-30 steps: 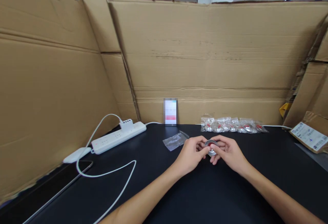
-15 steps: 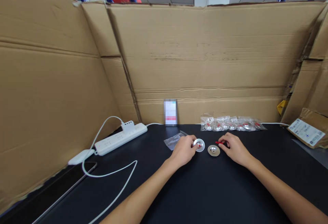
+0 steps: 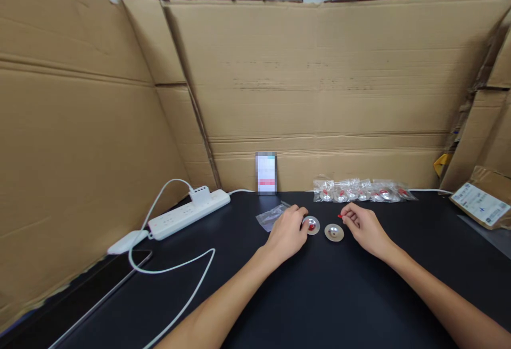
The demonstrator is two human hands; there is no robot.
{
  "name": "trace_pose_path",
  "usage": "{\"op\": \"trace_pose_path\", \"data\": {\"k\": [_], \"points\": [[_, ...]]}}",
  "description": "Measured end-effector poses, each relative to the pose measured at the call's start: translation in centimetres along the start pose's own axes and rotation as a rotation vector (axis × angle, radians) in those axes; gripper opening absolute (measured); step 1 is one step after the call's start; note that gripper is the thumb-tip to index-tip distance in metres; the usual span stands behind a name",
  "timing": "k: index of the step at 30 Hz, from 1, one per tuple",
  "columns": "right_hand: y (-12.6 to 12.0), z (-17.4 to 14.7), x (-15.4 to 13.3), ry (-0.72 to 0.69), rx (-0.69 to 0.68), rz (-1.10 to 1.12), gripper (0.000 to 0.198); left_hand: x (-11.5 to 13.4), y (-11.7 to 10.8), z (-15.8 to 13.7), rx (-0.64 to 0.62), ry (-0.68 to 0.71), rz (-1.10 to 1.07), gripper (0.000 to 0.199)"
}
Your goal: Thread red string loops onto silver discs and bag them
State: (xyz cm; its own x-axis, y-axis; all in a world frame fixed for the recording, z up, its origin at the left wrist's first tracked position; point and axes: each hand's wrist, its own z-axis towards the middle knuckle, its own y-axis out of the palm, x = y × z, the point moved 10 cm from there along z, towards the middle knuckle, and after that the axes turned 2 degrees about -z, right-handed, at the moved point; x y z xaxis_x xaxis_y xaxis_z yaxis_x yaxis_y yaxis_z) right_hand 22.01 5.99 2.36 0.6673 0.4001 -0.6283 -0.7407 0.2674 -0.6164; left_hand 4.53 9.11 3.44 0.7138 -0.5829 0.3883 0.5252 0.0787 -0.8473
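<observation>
My left hand (image 3: 288, 231) is beside a small round silver metal dish (image 3: 315, 221), its thumb over the left rim and its fingers apart. A red piece (image 3: 311, 227) sits in the middle of this dish. A second metal dish (image 3: 334, 233), with a small hole at its centre, lies on the black table between my hands. Pinched in the fingertips of my right hand (image 3: 365, 229) is a small red piece (image 3: 340, 216), mostly hidden by the fingers. Behind my left hand lies a clear plastic bag (image 3: 269, 218).
Several bagged metal dishes with red pieces (image 3: 361, 191) line the back edge. A phone (image 3: 266, 173) leans on the cardboard wall (image 3: 319, 99). To the left are a white power strip (image 3: 187, 216), a charging cable (image 3: 191, 290) and a dark tablet-like slab (image 3: 96, 290). A labelled parcel (image 3: 483, 200) stands right.
My left thumb has drawn back from the dish's centre, uncovering its red piece. My right hand has lifted the other red piece slightly upward, and its fingers have closed in more.
</observation>
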Motion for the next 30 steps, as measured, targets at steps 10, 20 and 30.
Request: {"op": "trace_pose_path", "data": {"k": [10, 20, 30], "points": [[1.4, -0.5, -3.0, -0.109, -0.111, -0.016, 0.015, 6.3, 1.3, -2.2, -0.041, 0.322, -0.019, 0.028], [1.0, -0.7, -4.2, -0.148, -0.104, -0.04, 0.015, 5.2, 0.6, -1.4, 0.019, 0.162, -0.385, 0.015], [1.4, -1.0, -4.4, -0.151, -0.086, -0.049, 0.012, 3.3, 0.0, -0.9, 0.087, -0.029, -0.437, 0.018]]}}
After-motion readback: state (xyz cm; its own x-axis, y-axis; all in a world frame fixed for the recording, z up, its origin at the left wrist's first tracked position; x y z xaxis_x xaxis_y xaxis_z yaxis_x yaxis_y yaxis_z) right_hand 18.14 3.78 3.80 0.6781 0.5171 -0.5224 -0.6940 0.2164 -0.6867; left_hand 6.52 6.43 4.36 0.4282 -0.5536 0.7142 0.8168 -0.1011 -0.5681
